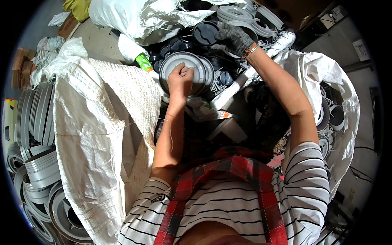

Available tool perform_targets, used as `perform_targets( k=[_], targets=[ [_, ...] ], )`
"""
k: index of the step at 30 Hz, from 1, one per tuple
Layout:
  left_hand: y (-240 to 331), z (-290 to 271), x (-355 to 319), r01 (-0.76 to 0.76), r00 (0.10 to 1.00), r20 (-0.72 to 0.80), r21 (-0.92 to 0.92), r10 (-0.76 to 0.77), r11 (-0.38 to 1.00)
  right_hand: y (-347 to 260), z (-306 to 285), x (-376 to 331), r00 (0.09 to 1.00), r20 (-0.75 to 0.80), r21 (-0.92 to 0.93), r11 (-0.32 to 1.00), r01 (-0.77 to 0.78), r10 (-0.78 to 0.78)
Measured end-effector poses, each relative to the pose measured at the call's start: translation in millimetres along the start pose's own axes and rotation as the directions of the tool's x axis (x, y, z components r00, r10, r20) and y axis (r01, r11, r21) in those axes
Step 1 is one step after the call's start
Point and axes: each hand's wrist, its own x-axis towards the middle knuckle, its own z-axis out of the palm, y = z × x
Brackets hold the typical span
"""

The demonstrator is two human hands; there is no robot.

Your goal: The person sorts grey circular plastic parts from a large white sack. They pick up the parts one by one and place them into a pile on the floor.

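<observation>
My left hand [181,81], bare, is closed with its fingers curled in front of a stack of grey round plastic discs [166,65]. Whether the fingers grip a disc or some small thing is hidden. Farther off and to the right, my right hand [237,38] wears a dark grey knit glove. Its fingers are closed at the right edge of a black round plastic cap [205,33]. More black caps [175,43] lie in a heap behind the discs, and another dark cap [226,78] rests among thin grey scraps to their right.
A white woven sack [90,163] stands open at my left, beside piled grey rings [41,175]. At my right, another white sack [343,94] holds grey round parts. Grey coiled rings [237,16] lie at the back, near a full white sack [122,18].
</observation>
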Motion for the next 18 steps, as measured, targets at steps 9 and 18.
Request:
perform_targets(
  k=[9, 18],
  targets=[
    [-4.3, -4.1, 12.0, 0.103, 0.990, -0.020, -0.564, -0.138, 0.820, -83.9, 24.9, -33.0, 0.996, -0.086, -0.596, 0.802, -0.044, -0.010],
    [18.6, 10.7, 0.6, -0.430, 0.773, 0.345, -0.333, 0.533, 0.839, -95.7, 45.0, -81.3, 0.921, 0.313, -0.695, 0.605, 0.389, -0.232]
  ],
)
